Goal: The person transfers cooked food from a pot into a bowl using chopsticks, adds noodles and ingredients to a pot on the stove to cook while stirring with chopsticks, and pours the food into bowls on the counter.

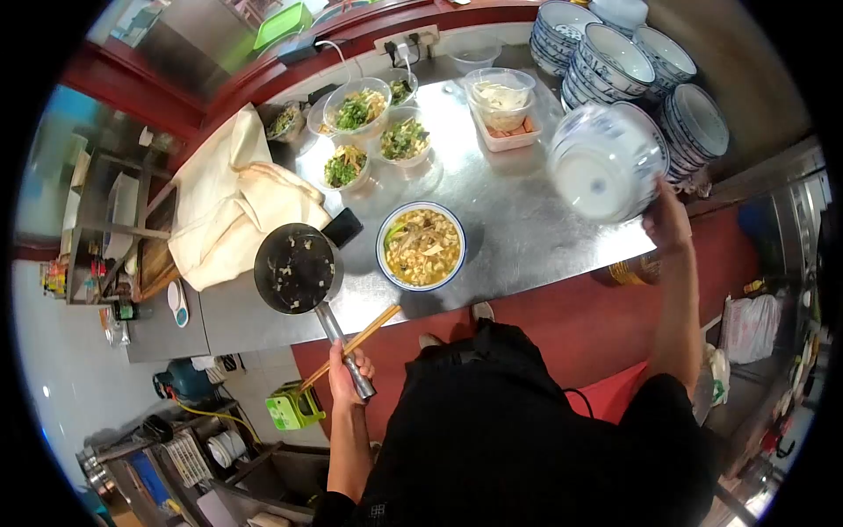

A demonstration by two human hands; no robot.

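Left hand [351, 373] is clutching chopsticks [373, 328] plus a pan [296, 268] aimed at 11 o'clock, right hand [669, 220] grips a white bowl [601, 176] at its 10, soup bowl [421, 246] sits way closer to the left, around 1.

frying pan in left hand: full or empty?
Nearly empty: the frying pan in the left hand shows a mostly bare dark inside, with only scattered food bits.

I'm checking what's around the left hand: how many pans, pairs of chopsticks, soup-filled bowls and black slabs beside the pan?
Pan: 1
Pair of chopsticks: 1
Soup-filled bowl: 1
Black slab: 1
Total: 4
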